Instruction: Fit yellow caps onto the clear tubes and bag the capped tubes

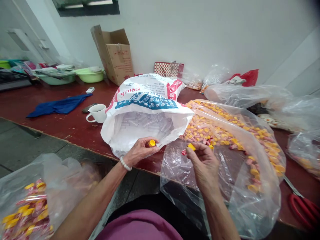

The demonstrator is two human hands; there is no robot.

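My left hand (142, 150), with a white bead bracelet on its wrist, is closed around a small piece with a round yellow end (151, 143). Between the thumb and fingers of my right hand (203, 160) is a small yellow cap (191, 146); a red bit shows beside it. Just beyond my left hand gapes a white printed sack (147, 128) full of clear plastic tubes (160, 123). To the right, a large clear plastic bag (225, 160) lies spread on the table, with many yellow-and-pink pieces (205, 125) on it, close to my right hand.
On the red table (62, 123) stand a white mug (98, 114), a blue cloth (60, 106), a cardboard box (118, 60) and green basins (89, 75). Red-handled scissors (303, 206) lie at the right edge. At lower left, another bag holds capped pieces (27, 210).
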